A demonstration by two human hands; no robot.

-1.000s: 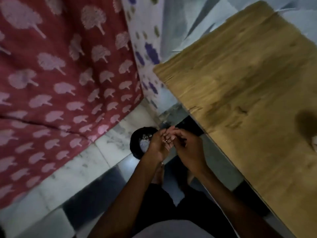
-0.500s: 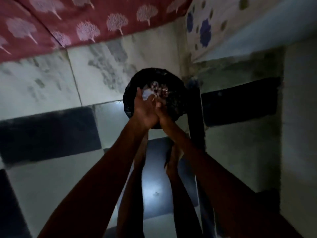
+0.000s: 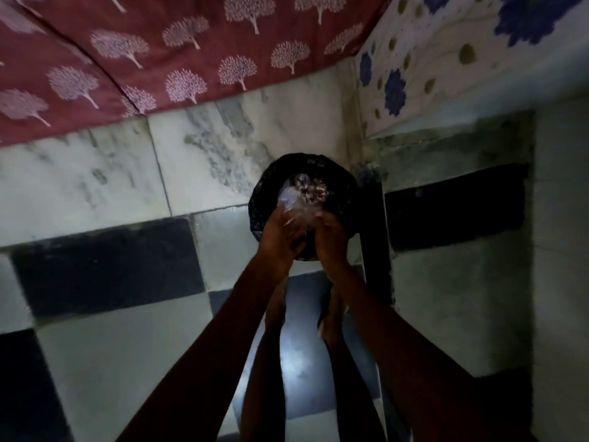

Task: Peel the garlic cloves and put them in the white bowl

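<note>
A red cloth (image 3: 191,59) fills the upper left of the frame. It is matt and woven-looking, printed with pale trees and lying in soft folds. At the upper right a white cloth (image 3: 446,90) with blue flowers looks equally matt. Below them the pale floor tiles (image 3: 95,183) are smooth, grey-veined marble. The dark tiles (image 3: 105,266) look like polished stone, and the one at lower centre (image 3: 296,362) is glossy with a bright reflection. At centre, the black bin liner (image 3: 342,189) is thin, crinkled plastic with a faint sheen. Between the left hand (image 3: 280,234) and the right hand (image 3: 331,240) is a translucent, papery wisp (image 3: 299,218), too blurred to identify. The grey surface (image 3: 462,298) at right looks rough and stained.
</note>
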